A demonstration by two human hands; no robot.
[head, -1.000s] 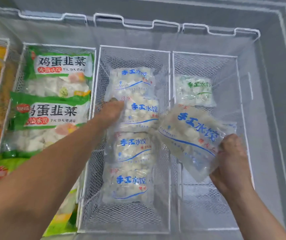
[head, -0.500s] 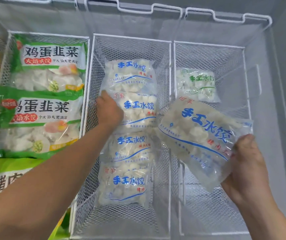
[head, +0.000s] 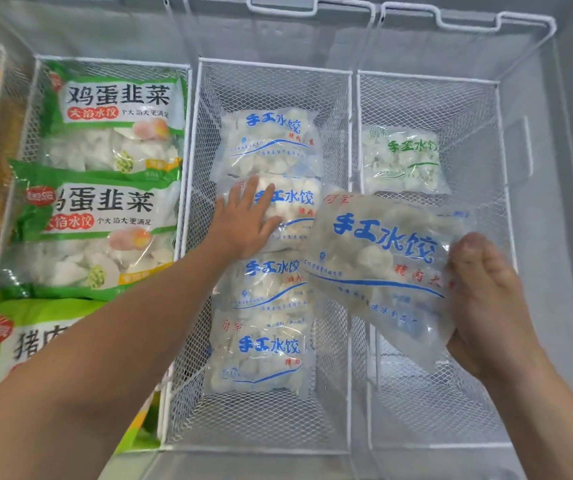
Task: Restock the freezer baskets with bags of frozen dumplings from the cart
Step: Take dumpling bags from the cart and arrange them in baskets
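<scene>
Right hand (head: 485,306) has its fingers curled around the edge of a clear blue-print dumpling bag (head: 382,258), held tilted over the wire divider between the middle basket (head: 274,65) and the right basket (head: 427,81). Further in, the left hand (head: 243,223) lies flat, fingers straight, on the second bag (head: 292,209) of the middle row. I'd say keep that row pressed flat and lay the new one on top, label up.
</scene>
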